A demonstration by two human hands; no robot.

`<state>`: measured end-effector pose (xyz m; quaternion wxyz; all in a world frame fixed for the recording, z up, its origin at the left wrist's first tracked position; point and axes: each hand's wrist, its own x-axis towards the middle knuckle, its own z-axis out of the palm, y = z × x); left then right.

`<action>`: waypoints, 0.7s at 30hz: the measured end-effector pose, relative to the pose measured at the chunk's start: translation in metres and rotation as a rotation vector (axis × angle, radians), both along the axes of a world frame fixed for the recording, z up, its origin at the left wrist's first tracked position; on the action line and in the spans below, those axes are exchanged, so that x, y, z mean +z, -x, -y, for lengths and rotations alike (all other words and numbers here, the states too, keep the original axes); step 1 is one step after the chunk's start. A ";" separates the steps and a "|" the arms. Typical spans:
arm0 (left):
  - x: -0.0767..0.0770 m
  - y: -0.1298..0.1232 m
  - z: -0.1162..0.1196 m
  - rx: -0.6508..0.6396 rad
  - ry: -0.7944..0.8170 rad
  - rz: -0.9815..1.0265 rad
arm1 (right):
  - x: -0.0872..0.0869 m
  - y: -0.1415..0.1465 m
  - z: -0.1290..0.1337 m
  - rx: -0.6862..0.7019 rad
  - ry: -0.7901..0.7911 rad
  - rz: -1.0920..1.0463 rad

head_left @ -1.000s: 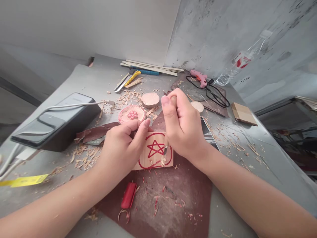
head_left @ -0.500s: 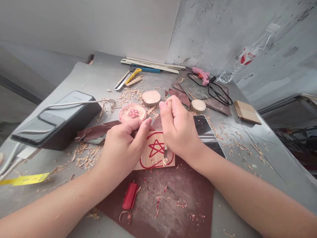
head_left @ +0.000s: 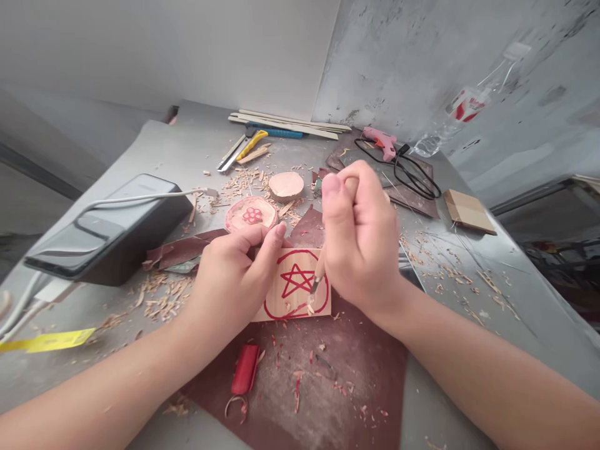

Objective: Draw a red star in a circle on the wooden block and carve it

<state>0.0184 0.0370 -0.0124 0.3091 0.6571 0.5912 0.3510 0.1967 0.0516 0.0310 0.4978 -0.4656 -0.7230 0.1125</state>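
Observation:
A pale wooden board (head_left: 290,307) with a red star inside a red rounded outline lies on brown sandpaper (head_left: 356,375). My left hand (head_left: 237,272) grips the board's left side, thumb on top. My right hand (head_left: 360,244) is closed around the wooden handle of a carving chisel (head_left: 317,275). The chisel tilts, its metal tip close to the right part of the red outline, beside a small curl of wood. Whether the tip touches the wood I cannot tell. Below the board lies a red key fob (head_left: 246,369) with a ring.
Round wood slices (head_left: 287,185) lie behind the board, one with a red flower (head_left: 244,219). A utility knife (head_left: 241,147), glue gun (head_left: 382,142) and bottle (head_left: 464,109) stand farther back. A black power unit (head_left: 107,231) sits left. Wood shavings (head_left: 164,297) are scattered about.
My right hand has risen a little and shifted right, tilting the chisel's handle to the right, so more of its shaft shows. My left hand and the board have stayed in place.

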 end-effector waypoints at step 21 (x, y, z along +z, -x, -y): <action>0.006 -0.004 -0.001 0.047 0.191 -0.122 | -0.016 0.013 0.008 0.031 0.290 0.235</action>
